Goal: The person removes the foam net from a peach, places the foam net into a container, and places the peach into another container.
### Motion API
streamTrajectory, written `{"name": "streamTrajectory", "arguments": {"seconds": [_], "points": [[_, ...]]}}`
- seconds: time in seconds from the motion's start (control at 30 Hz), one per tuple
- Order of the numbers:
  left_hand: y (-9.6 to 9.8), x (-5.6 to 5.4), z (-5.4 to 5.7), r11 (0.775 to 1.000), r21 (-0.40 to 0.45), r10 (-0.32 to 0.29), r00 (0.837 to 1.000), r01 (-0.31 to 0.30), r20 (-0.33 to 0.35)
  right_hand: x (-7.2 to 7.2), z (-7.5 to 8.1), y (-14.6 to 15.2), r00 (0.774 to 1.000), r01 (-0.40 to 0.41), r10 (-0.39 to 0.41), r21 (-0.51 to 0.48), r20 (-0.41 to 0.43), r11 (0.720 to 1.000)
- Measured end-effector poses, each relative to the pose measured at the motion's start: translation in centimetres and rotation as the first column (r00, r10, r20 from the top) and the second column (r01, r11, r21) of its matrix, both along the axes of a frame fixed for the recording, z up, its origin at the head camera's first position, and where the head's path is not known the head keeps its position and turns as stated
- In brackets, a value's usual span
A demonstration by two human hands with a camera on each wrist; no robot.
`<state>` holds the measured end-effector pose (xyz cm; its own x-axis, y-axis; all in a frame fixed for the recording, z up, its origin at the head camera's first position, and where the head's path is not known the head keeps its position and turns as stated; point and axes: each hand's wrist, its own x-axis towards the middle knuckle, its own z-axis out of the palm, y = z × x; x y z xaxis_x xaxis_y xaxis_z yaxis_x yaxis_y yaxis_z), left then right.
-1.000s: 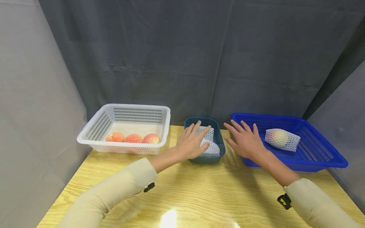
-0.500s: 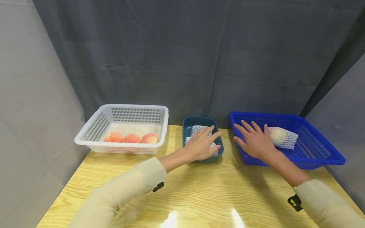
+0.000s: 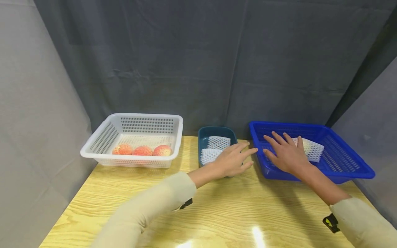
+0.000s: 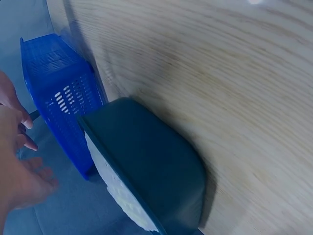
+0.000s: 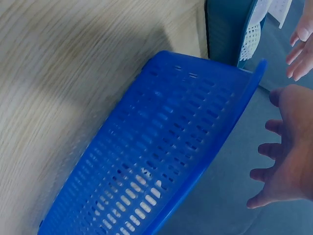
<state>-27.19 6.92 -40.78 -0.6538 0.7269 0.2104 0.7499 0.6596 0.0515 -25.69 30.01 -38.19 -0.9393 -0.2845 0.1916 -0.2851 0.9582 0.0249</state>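
Note:
My left hand (image 3: 233, 160), fingers spread and holding nothing, hovers over the right side of the small teal bin (image 3: 203, 132). Inside that bin lie white foam net sleeves (image 3: 218, 142), partly covered by the hand in the head view. Over the left part of the blue basket (image 3: 347, 162) is my right hand (image 3: 286, 154), its fingers apart and nothing in them. A pale peach in a white foam net (image 3: 314, 150) lies in the blue basket, partly behind the right fingers. In the right wrist view, the right hand (image 5: 288, 152) is above the basket's rim.
A white perforated basket (image 3: 149, 117) with three reddish peaches (image 3: 143, 151) along its front side stands on the left of the wooden table (image 3: 124, 193). A dark grey curtain (image 3: 173, 62) hangs behind, with lighter cloth at both sides.
Both hands have moved to the right, the left from over the foam nets toward the blue basket, the right further over that basket. Nothing has been picked up.

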Motion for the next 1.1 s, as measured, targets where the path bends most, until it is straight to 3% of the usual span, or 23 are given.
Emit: {"name": "streamTrajectory", "arguments": {"seconds": [0.3,0.57,0.83,1.1], "points": [[2.5,-0.2,-0.6,0.995,-0.07,-0.077,0.994,0.071,-0.082,0.1,-0.3,1.5,0.999,0.022,-0.022,0.008,0.026,1.0],[4.3,-0.1,-0.8,0.987,-0.12,-0.12,0.99,0.11,-0.08,0.2,-0.3,2.7,0.998,0.042,-0.042,-0.008,0.038,0.999],[5.9,-0.2,-1.0,0.988,-0.124,-0.1,0.994,0.093,-0.048,0.4,-0.7,3.8,0.998,0.057,-0.057,-0.001,0.032,0.998],[6.8,-0.7,-1.3,0.98,-0.155,-0.129,0.991,0.124,-0.026,0.6,-0.6,5.0,0.997,0.079,-0.079,0.021,0.015,0.997]]}}
